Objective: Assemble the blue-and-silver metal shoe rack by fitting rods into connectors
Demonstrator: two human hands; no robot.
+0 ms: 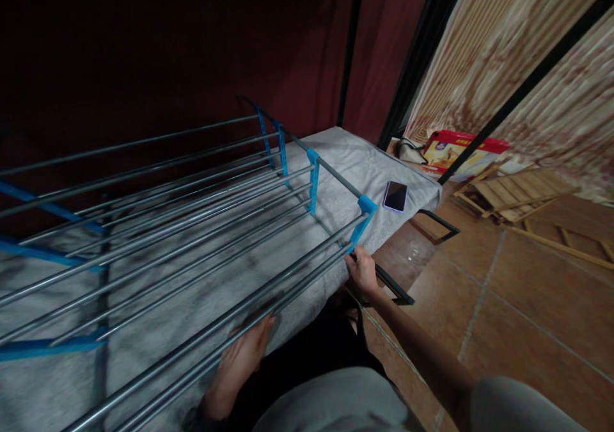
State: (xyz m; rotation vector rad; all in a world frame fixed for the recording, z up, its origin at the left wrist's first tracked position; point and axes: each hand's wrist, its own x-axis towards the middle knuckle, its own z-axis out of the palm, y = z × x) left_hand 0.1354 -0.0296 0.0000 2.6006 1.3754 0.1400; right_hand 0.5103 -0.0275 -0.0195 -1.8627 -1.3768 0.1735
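- Gripping the near corner of a metal rack point(201, 227), the right hand point(362, 271) is closing around the lowest rods just below a blue plastic end bracket point(363, 217).
- The left hand point(240, 363) is lying under the near rods farther along the same edge, fingers spread flat against them; whether it is actually clasping a rod cannot be told.
- Judging by its state, the rack is standing assembled: rods are seated in blue brackets at both ends, and only positioning appears to remain.
- The rack is resting on a grey towel-covered bed point(364, 163), stretching away from both hands.
- A phone point(396, 196) is lying beyond the right hand, apart from the rack.
- Terracotta floor tiles point(527, 291), wooden slats point(515, 192) and a red box point(455, 150) are lying off to the right.
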